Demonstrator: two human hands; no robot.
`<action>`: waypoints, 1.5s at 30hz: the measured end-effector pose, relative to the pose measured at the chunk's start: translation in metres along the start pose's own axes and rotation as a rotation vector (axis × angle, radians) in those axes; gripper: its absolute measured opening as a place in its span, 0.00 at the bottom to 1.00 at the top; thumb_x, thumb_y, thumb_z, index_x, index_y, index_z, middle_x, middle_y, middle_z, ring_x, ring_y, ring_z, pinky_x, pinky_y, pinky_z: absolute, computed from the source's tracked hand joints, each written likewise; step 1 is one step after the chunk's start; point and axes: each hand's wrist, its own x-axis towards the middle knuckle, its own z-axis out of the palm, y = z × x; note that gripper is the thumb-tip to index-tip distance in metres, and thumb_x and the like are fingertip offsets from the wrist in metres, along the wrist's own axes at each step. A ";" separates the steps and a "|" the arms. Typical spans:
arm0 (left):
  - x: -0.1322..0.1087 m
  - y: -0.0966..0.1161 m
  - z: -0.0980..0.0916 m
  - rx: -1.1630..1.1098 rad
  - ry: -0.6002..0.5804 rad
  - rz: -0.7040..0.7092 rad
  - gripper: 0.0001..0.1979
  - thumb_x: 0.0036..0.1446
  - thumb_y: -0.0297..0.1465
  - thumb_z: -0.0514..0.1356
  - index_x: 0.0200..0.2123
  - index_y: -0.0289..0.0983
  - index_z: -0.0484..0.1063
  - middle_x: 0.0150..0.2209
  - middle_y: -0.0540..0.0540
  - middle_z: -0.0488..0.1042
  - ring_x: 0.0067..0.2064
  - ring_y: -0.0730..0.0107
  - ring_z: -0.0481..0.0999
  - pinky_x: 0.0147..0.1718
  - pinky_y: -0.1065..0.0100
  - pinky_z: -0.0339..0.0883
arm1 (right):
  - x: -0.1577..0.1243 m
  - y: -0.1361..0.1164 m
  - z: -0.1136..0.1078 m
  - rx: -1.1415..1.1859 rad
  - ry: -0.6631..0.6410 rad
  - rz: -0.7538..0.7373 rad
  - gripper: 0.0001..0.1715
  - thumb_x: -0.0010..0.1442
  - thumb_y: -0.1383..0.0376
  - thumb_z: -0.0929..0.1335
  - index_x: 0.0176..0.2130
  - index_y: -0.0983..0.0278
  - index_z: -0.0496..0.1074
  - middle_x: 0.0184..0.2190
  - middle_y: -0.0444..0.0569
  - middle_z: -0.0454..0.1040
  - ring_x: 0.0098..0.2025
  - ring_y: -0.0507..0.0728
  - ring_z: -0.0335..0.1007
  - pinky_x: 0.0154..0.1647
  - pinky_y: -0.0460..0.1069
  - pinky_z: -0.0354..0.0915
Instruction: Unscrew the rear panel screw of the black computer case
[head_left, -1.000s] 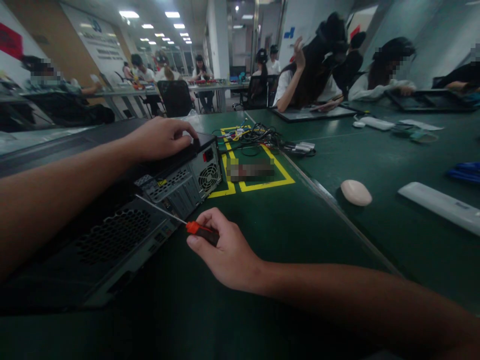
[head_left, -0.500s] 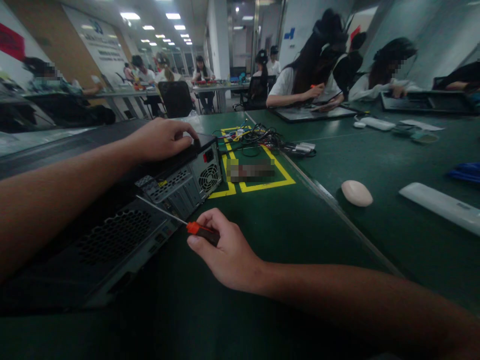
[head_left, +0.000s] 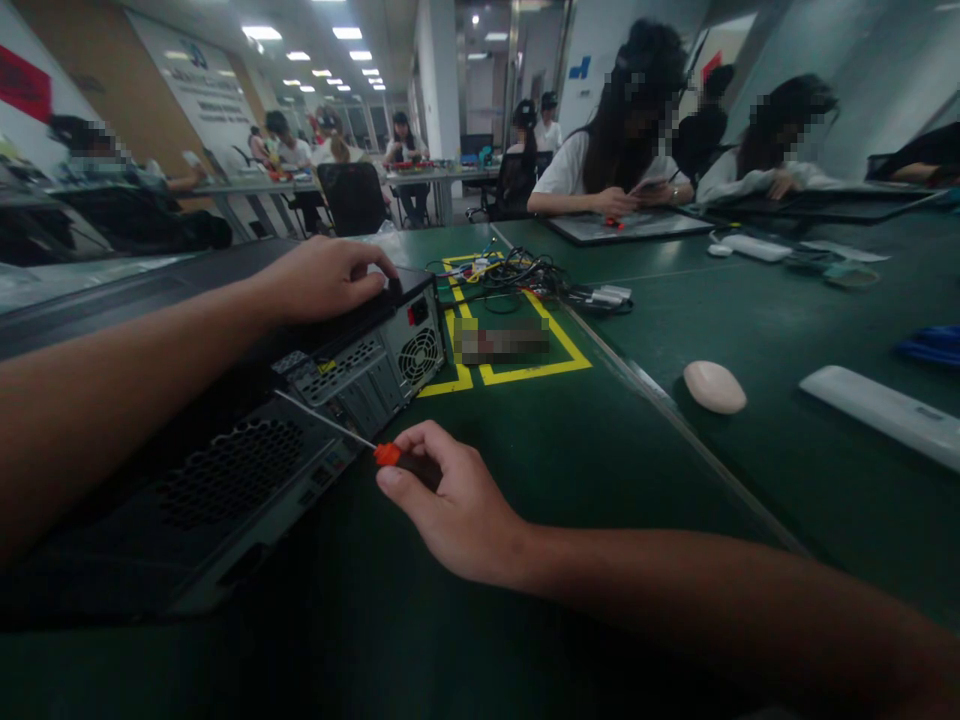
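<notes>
1. Screwdriver (head_left: 352,438) sits clamped in the right hand (head_left: 450,500), its tip against the computer case's (head_left: 247,470) rear panel.
2. Left hand (head_left: 322,275) presses flat on the case top, fingers spread, gripping nothing.

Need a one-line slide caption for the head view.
Left hand rests on a computer case on the green table while the right hand holds an orange-handled screwdriver to its rear panel.

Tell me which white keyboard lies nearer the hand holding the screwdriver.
The long keyboard at the right edge, beside the pale mouse; the other keyboard lies much farther back.
</notes>
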 end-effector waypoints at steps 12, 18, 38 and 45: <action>0.001 -0.003 0.001 -0.006 0.000 0.011 0.27 0.69 0.40 0.52 0.59 0.34 0.82 0.34 0.45 0.77 0.35 0.65 0.72 0.42 0.63 0.62 | -0.002 -0.003 -0.002 -0.121 -0.008 -0.009 0.14 0.70 0.57 0.74 0.51 0.59 0.72 0.36 0.42 0.75 0.37 0.55 0.72 0.38 0.50 0.67; 0.002 -0.004 0.003 0.009 0.015 0.015 0.26 0.68 0.39 0.52 0.58 0.34 0.82 0.34 0.46 0.77 0.34 0.65 0.72 0.42 0.63 0.61 | -0.001 0.000 -0.001 -0.126 0.004 -0.029 0.12 0.65 0.62 0.74 0.45 0.58 0.68 0.37 0.41 0.73 0.39 0.56 0.71 0.42 0.52 0.66; 0.001 -0.002 0.003 0.001 0.014 -0.010 0.25 0.68 0.37 0.53 0.59 0.34 0.82 0.34 0.46 0.77 0.34 0.67 0.72 0.42 0.64 0.62 | 0.000 -0.002 -0.003 -0.111 -0.015 -0.014 0.10 0.67 0.61 0.73 0.45 0.58 0.70 0.37 0.41 0.73 0.38 0.56 0.71 0.41 0.52 0.65; 0.002 -0.004 0.004 0.002 0.023 0.004 0.25 0.68 0.38 0.53 0.57 0.35 0.83 0.34 0.46 0.76 0.34 0.67 0.72 0.42 0.64 0.61 | -0.001 -0.002 -0.002 -0.099 -0.007 -0.003 0.09 0.67 0.62 0.73 0.44 0.59 0.70 0.37 0.41 0.73 0.38 0.55 0.70 0.41 0.51 0.65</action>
